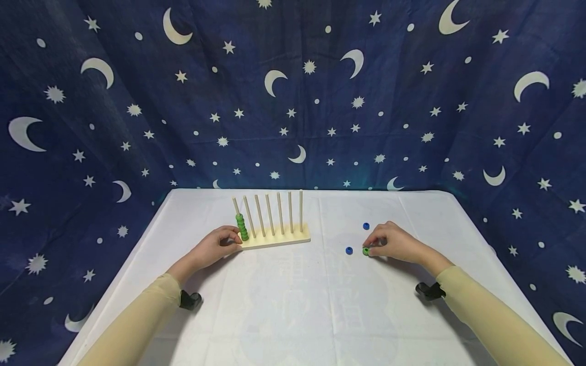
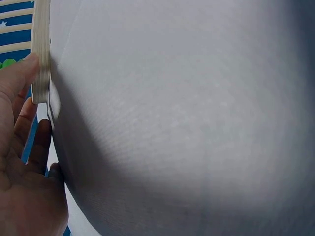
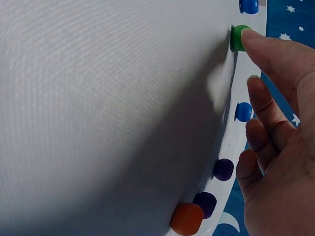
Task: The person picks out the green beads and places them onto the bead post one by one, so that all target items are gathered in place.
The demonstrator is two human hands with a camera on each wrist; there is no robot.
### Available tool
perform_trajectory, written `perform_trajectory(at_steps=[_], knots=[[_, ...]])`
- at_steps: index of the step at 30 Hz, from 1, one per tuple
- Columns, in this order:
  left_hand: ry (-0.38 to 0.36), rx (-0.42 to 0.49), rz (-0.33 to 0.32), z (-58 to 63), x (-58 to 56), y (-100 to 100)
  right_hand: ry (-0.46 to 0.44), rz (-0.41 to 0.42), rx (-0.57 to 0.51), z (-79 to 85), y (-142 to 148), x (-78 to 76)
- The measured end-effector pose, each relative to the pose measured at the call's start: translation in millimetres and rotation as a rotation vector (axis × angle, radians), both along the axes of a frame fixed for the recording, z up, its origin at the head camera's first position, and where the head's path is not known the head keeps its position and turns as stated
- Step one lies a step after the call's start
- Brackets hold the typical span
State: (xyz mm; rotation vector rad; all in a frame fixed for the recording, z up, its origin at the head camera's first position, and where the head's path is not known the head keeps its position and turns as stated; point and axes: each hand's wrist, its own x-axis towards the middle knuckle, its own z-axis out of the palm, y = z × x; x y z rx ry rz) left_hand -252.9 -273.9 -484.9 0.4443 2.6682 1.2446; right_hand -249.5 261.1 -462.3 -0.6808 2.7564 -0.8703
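Note:
A wooden peg rack (image 1: 279, 239) stands on the left part of the table, with several upright pegs along its base. A stack of green beads (image 1: 241, 227) is threaded on its leftmost peg. My left hand (image 1: 222, 244) grips the left end of the base, thumb at the front face in the left wrist view. Over on the right, my right hand (image 1: 393, 244) pinches a green bead (image 3: 239, 38) at the table surface, thumb tip against it. Blue beads (image 1: 349, 250) lie close by, one to the left and one farther back.
In the right wrist view, purple beads (image 3: 224, 169) and an orange bead (image 3: 187, 219) lie beyond the fingers; my right hand hides them in the head view. White cloth (image 1: 293, 315) covers the table. A dark blue curtain (image 1: 302, 101) with moons and stars surrounds it.

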Motion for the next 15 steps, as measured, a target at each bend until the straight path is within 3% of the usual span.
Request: perform_trajectory(at_steps=[15], knots=[[0.006,-0.005,0.001,-0.8,-1.3,0.5,-0.022,0.003,0.004,-1.6,-1.5,0.9]])
